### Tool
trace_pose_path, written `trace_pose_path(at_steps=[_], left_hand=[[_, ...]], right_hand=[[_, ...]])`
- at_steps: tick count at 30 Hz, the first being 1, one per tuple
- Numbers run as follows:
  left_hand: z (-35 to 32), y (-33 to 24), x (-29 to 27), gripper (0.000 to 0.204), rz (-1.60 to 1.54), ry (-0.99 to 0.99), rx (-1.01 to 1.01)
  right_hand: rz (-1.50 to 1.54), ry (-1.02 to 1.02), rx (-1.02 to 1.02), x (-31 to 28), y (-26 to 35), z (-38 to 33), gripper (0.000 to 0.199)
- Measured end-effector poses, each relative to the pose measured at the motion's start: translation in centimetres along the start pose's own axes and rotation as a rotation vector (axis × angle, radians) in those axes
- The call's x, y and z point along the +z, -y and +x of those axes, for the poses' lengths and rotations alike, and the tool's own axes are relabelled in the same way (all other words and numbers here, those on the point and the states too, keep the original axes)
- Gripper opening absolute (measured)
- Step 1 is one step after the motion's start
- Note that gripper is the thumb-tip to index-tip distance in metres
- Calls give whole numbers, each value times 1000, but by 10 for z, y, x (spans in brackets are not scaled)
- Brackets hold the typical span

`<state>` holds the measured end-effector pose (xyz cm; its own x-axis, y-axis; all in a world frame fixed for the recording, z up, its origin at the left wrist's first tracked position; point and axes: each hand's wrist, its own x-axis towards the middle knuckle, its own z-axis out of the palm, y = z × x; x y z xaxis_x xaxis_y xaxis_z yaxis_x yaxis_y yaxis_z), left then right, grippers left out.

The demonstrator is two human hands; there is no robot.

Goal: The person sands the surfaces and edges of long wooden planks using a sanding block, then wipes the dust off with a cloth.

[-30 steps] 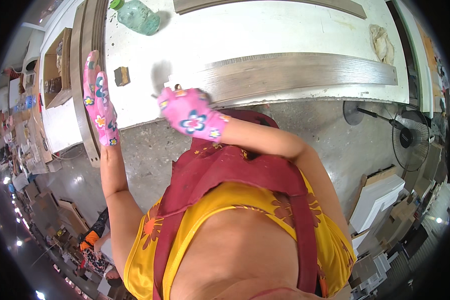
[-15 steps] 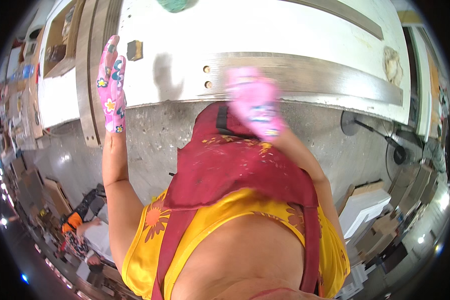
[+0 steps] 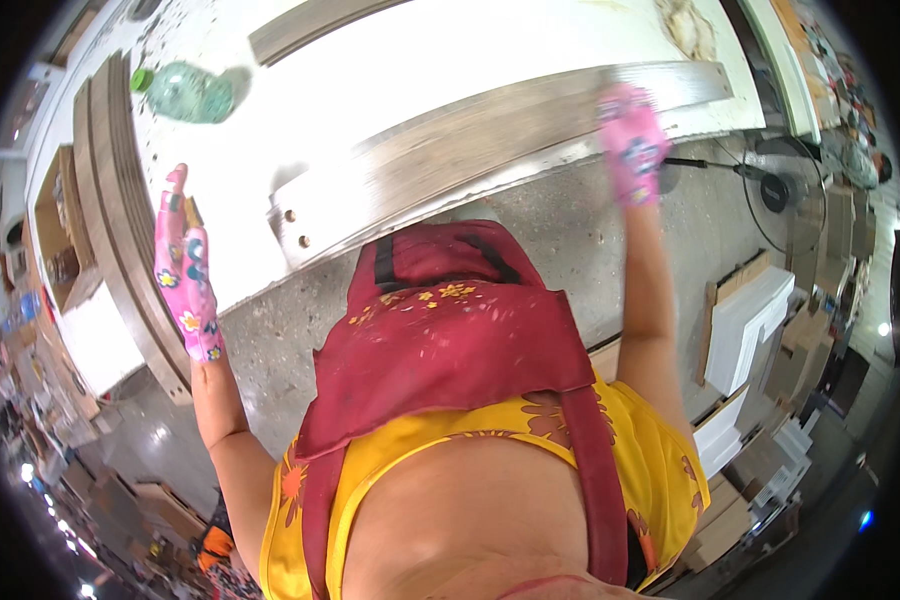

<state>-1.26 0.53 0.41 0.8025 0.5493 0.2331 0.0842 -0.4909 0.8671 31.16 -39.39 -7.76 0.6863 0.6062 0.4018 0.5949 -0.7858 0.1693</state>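
Observation:
My left hand, in a pink flowered glove, lies open with fingers stretched beside the stacked grey-brown wood strips at the left. Just by its fingers, partly hidden, sits a small brown and dark block. A long grey-brown board with two round holes near its left end runs along the front edge of the white table. Over the board's right part is my right hand, gloved alike. It is blurred by motion, and whether anything is under its fingers cannot be made out.
A green-tinted plastic bottle lies at the far left of the table. Another wood strip is at the back, and a crumpled pale cloth at the far right. A floor fan stands right of the table.
My right hand has moved right along the board, from near its holed end to near the other end. The view has shifted and turned; my left hand stays beside the strips.

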Motion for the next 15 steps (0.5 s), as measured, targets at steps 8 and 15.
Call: trace_pose_path(at_steps=[8, 15], left_hand=[[50, -78, 145, 101, 9, 641, 191], [57, -73, 230, 111, 328, 750, 579]], right_hand=[[204, -71, -78, -17, -50, -4, 22], [201, 17, 42, 44, -79, 50, 25]])
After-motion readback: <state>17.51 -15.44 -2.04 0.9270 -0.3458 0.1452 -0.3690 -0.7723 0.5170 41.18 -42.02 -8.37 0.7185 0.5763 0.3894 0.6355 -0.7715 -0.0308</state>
